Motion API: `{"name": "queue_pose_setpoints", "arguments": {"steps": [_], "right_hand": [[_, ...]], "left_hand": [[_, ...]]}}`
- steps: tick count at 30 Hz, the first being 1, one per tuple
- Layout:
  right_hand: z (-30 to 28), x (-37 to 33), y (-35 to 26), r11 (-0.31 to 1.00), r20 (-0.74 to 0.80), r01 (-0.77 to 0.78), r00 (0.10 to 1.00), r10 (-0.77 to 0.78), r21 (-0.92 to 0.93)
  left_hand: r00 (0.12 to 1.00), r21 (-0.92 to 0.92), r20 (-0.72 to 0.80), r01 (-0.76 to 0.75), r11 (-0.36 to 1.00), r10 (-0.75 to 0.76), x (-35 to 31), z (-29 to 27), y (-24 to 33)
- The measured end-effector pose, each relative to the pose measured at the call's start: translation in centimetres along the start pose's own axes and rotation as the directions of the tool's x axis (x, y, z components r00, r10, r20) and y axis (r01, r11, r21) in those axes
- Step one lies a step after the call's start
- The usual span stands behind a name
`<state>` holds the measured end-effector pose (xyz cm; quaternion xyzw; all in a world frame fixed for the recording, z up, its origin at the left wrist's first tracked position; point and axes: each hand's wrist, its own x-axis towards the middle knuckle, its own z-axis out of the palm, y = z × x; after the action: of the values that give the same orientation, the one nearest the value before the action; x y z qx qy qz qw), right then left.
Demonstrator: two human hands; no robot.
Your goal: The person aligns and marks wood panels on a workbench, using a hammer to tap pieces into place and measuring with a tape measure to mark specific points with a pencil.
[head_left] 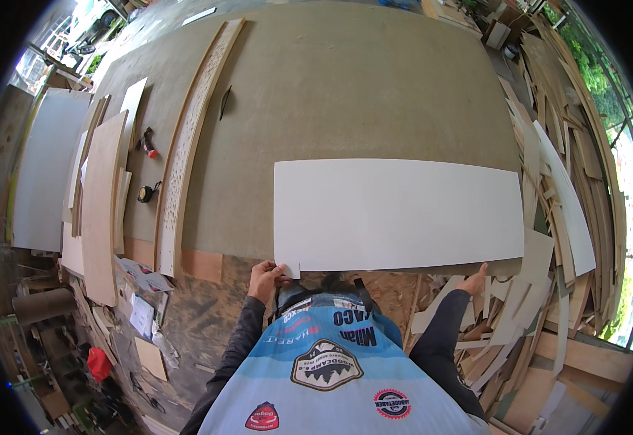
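Note:
A long white board [400, 214] lies flat on the brownish worktable at its near edge. My left hand [263, 280] is at the board's near left corner, its thumb and fingers closed on a small white rectangular piece [289, 271]. Whether that piece is separate from the board I cannot tell. At the right, my right hand [473, 281] is beside the near edge of the board, with one digit pointing up toward it. The rest of its fingers are hidden or too small to make out.
A wooden-edged strip panel [199, 138] runs along the left of the worktable [374, 87]. Further left are a tape measure [145, 193], a red-and-black hand tool [148, 143] and several boards [104, 210]. A thin dark object [226, 103] lies beyond the strip. Wood offcuts [570, 130] pile up on the right.

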<state>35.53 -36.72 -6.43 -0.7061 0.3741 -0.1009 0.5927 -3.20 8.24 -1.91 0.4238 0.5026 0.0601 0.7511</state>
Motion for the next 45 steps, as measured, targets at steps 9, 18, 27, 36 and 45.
{"name": "queue_pose_setpoints", "arguments": {"steps": [9,18,27,36,45], "right_hand": [[0.8,-6.3,16.0,0.950,0.176,-0.181,0.975,0.138,0.253],[1.0,-21.7,15.7,0.941,0.725,-0.164,0.603,0.333,-0.296],[2.2,-31.6,10.0,0.995,0.720,-0.093,0.692,0.051,0.018],[1.8,-31.9,9.5,0.997,0.685,0.073,0.727,-0.051,-0.003],[0.8,-30.3,8.1,0.977,0.742,0.167,0.670,-0.015,-0.131]], "left_hand": [[0.995,0.133,0.078,-0.072,0.988,0.062,0.9,-0.3,-0.8],[0.977,0.035,0.205,-0.058,0.998,0.050,0.4,-0.7,-0.7],[0.949,-0.034,0.310,-0.047,0.998,0.056,1.4,-1.2,-1.7],[0.924,0.067,0.383,-0.023,0.997,-0.004,-0.1,-1.2,-4.3],[0.903,0.132,0.429,-0.033,0.991,-0.027,0.1,-1.2,-4.6]]}}
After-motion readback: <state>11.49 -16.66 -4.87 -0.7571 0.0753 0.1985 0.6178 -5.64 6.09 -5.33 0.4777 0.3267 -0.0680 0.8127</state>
